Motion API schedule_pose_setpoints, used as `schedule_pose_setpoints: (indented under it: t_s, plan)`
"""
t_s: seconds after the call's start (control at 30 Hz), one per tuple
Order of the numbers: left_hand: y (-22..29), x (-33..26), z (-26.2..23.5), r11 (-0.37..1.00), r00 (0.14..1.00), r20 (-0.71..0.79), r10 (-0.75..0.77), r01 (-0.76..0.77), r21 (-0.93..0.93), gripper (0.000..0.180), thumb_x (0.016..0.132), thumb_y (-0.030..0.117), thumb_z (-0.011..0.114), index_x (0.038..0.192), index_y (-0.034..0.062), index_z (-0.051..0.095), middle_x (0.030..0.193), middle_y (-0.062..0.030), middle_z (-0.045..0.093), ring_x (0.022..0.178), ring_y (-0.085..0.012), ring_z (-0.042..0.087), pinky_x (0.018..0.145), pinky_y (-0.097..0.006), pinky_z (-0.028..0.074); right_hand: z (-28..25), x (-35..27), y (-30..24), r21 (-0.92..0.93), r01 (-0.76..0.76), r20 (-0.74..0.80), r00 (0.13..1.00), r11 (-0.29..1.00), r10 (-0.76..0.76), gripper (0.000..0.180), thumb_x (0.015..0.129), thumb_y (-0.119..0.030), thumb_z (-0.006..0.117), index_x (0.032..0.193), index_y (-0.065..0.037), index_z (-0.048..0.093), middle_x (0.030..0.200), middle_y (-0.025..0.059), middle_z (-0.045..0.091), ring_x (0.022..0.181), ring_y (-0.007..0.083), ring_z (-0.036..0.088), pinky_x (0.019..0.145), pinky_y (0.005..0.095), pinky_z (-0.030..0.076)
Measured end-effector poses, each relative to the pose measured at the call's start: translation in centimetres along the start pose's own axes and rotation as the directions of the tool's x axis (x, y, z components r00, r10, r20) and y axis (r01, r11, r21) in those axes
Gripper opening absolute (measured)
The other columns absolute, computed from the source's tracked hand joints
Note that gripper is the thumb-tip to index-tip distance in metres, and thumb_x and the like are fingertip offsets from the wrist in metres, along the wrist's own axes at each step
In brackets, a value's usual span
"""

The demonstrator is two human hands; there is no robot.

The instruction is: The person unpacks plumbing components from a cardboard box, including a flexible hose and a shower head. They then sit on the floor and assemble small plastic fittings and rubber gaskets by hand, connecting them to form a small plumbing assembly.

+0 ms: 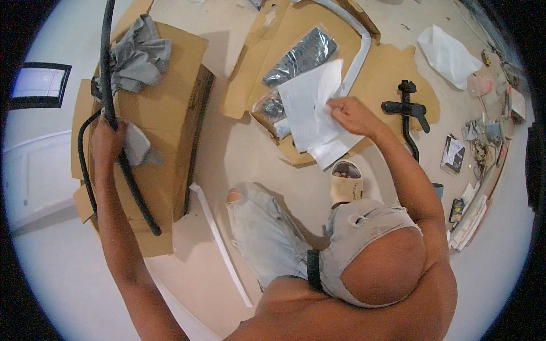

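The person sits on the floor (250,153) in torn light shorts (267,233), with a tan sandal (346,184) on one foot. A long white strip (219,238) lies by the leg. The left hand (107,142) is closed around a bent black tube (122,165) and a white cloth (136,145), on top of a tall brown box (165,131). A gray rag (136,57) lies further up on that box. The right hand (352,116) pinches white paper sheets (313,111) that rest on flat cardboard (296,34). A dark plastic bag (301,54) sits behind the sheets. A black metal part (406,108) lies to the right, and small things lie along the far wall
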State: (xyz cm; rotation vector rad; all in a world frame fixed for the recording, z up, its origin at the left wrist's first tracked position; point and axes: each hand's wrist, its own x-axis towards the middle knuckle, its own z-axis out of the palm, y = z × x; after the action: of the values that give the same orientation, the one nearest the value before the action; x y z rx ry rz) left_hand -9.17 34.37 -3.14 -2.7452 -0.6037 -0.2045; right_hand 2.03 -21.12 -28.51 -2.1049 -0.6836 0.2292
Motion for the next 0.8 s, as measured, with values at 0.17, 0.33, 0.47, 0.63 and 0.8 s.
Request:
schedule_pose_setpoints:
  t_s: [0.17,0.33,0.47,0.63,0.8]
  plan:
    - [-0.3,0.8,0.3,0.996,0.996,0.091,0.0,0.008,-0.09,0.051,0.085,0.036,0.067,0.117,-0.0001,0.053,0.097,-0.0238,0.068,0.094,-0.0428,0.065,0.081,-0.05,0.05,2.4,0.7,4.2,0.017,-0.195,0.207,0.96,0.981,0.187,0.028,0.08,-0.016,0.058,0.101,0.001,0.066,0.096,0.019,0.068,0.086,0.0336,0.064,0.082,0.0406,0.05]
    - [1.1,0.3,0.0,1.0,0.999,0.02,-0.025,0.025,0.002,0.049,0.085,0.035,0.066,0.117,-0.0001,0.052,0.112,-0.025,0.061,0.096,-0.0442,0.063,0.082,-0.051,0.051,3.6,-0.8,6.4,-0.008,-0.452,-0.048,0.891,0.892,0.451,0.035,0.077,-0.023,0.067,0.1,0.002,0.064,0.108,0.0233,0.066,0.098,0.041,0.064,0.088,0.0454,0.05]
    - [5.5,-2.0,-1.4,0.989,0.999,-0.029,-0.031,0.035,0.143,0.049,0.085,0.03,0.065,0.119,-0.0025,0.05,0.127,-0.028,0.045,0.099,-0.0469,0.061,0.084,-0.053,0.051,4.0,-0.2,6.7,-0.057,-0.514,-0.059,0.857,0.856,0.511,0.042,0.074,-0.028,0.071,0.101,0.003,0.064,0.107,0.0246,0.066,0.1,0.0392,0.064,0.088,0.0454,0.051]
    - [13.9,-10.8,-5.0,0.989,0.982,-0.128,0.142,-0.136,0.055,0.041,0.084,0.028,0.069,0.109,-0.0012,0.053,0.113,-0.0255,0.054,0.088,-0.0426,0.063,0.078,-0.047,0.051,4.6,0.5,7.6,0.038,-0.606,0.009,0.795,0.795,0.606,0.052,0.071,-0.031,0.074,0.108,0.004,0.065,0.109,0.0257,0.066,0.098,0.039,0.066,0.089,0.0433,0.051]
    - [19.2,-15.4,-6.1,0.708,0.922,0.293,0.254,0.03,-0.706,0.032,0.083,0.025,0.072,0.097,0.0008,0.058,0.074,-0.0101,0.058,0.073,-0.0225,0.058,0.07,-0.035,0.048,5.4,0.0,9.3,0.341,-0.537,0.119,0.839,0.771,0.531,0.045,0.073,-0.019,0.071,0.112,0.004,0.064,0.109,0.0213,0.067,0.093,0.0327,0.068,0.084,0.0391,0.053]
